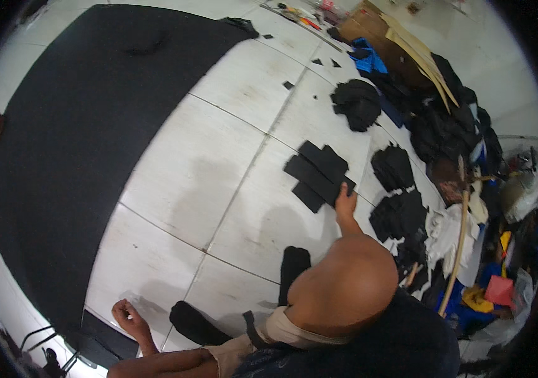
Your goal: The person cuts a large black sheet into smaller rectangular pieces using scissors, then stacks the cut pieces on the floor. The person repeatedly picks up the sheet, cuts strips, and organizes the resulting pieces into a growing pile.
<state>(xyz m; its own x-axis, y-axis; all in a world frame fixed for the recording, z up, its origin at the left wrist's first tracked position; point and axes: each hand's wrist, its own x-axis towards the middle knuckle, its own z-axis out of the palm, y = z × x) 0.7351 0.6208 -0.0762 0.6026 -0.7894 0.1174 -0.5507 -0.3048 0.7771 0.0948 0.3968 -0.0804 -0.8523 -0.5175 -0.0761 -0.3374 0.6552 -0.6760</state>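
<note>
Several flat black cut pieces, apparently fabric, lie overlapping in a cross-like pile (318, 171) on the white tiled floor. My right hand (345, 203) is at the pile's near right corner, thumb on top and the other fingers mostly hidden, gripping the edge of a black piece. At the lower left, my left hand (131, 320) is held with its fingers curled in. Pale, see-through material (148, 305) shows beside it, too faint to name. What the left fingers hold, if anything, cannot be made out.
A large black sheet (86, 126) covers the floor on the left. Black heaps (357, 104) and stacks (392, 168) lie right of the pile. A wooden stick (458, 252), cloth and plastic clutter the right side. Small black scraps (288, 85) and tools (310, 23) lie farther off.
</note>
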